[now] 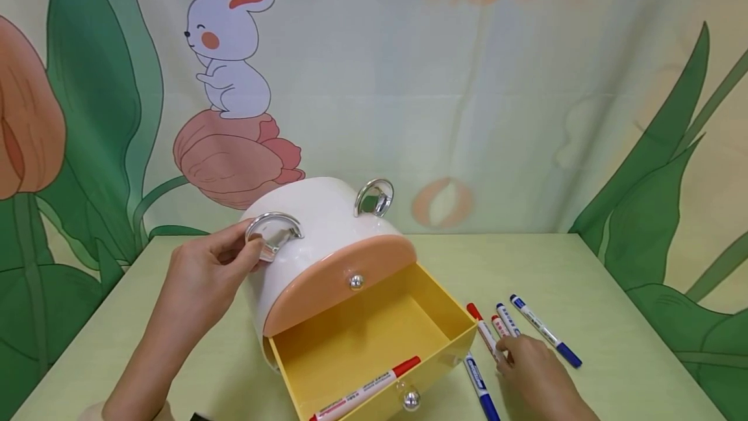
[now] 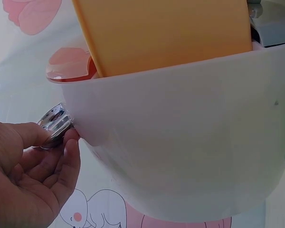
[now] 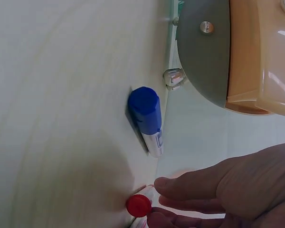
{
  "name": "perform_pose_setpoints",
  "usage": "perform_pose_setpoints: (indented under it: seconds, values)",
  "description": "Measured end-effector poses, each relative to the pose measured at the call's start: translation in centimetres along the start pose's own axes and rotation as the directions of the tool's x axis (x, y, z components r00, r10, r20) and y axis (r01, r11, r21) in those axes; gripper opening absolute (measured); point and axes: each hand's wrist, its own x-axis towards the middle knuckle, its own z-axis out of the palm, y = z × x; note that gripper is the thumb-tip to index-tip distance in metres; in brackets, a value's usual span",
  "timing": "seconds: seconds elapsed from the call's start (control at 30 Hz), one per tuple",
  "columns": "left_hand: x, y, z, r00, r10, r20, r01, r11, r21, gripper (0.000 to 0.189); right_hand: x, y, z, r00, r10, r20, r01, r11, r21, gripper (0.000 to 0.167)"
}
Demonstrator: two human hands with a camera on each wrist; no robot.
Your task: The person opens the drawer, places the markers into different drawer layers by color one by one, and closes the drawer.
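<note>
My left hand (image 1: 201,284) pinches one of two silver ear-shaped handles (image 1: 273,219) on a white rounded storage box (image 1: 315,213). The left wrist view shows thumb and fingers on that handle, at the box's side. Below the box's peach front panel (image 1: 350,271), a yellow drawer (image 1: 374,307) is pulled out. A red-capped marker (image 1: 365,388) leans inside along its front wall. To the right, my right hand (image 1: 537,372) is low over the table, thumb and fingertips pinching a red marker (image 3: 138,205) near its end. Its fingers partly cover neighbouring markers in the head view.
A blue marker (image 1: 482,387) lies between drawer and right hand. Beyond the hand are another red marker (image 1: 499,326), a blue-ended marker (image 1: 508,319) and a longer blue marker (image 1: 546,331). The pale green table (image 1: 608,304) meets a printed curtain (image 1: 526,115) behind.
</note>
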Motion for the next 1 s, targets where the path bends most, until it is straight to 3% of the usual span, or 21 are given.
perform_pose_setpoints:
  seconds: [0.43,0.7,1.0]
  values:
    - [0.00,-0.08,0.01,1.000,0.008,-0.001,-0.008,1.000,-0.002,0.042,0.39,0.04,0.56,0.999,0.029,0.030,-0.029,1.000,-0.001,0.023]
    - [0.02,-0.07,-0.03,1.000,0.003,0.005,-0.003,1.000,-0.008,0.042,0.58,0.08,0.85,1.000,-0.010,0.002,0.010,0.993,-0.118,0.028]
    - [0.00,-0.06,0.04,1.000,-0.011,0.014,0.011,1.000,-0.012,0.043,-0.02,-0.35,0.89,0.998,-0.055,0.012,0.056,0.976,-0.210,0.009]
